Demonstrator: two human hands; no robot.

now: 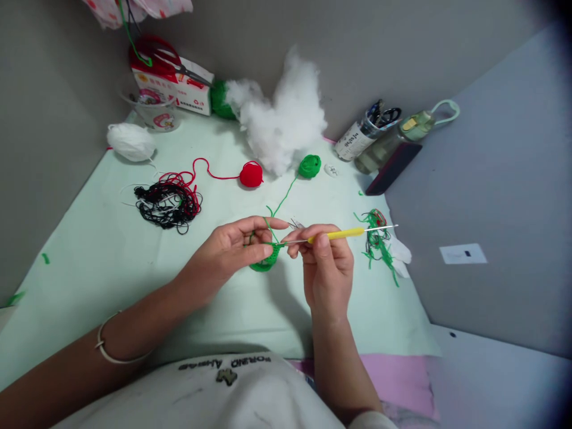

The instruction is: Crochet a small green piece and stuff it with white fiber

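My left hand (232, 247) pinches a small green crochet piece (267, 260) between thumb and fingers, with the green strand looped over the forefinger. My right hand (325, 262) grips a yellow-handled crochet hook (342, 234); its metal tip points left into the green piece. The green strand runs up from the piece to a green yarn ball (310, 165) farther back on the pale green mat (111, 250).
A red yarn ball (251, 174), a tangle of black and red yarn (167, 204), a white yarn ball (131, 142) and white stuffing (286, 122) lie behind. Green yarn scraps (379, 244) sit to the right. A box with scissors (174, 83), a cup, a bottle (393, 140) and a tin stand at the back.
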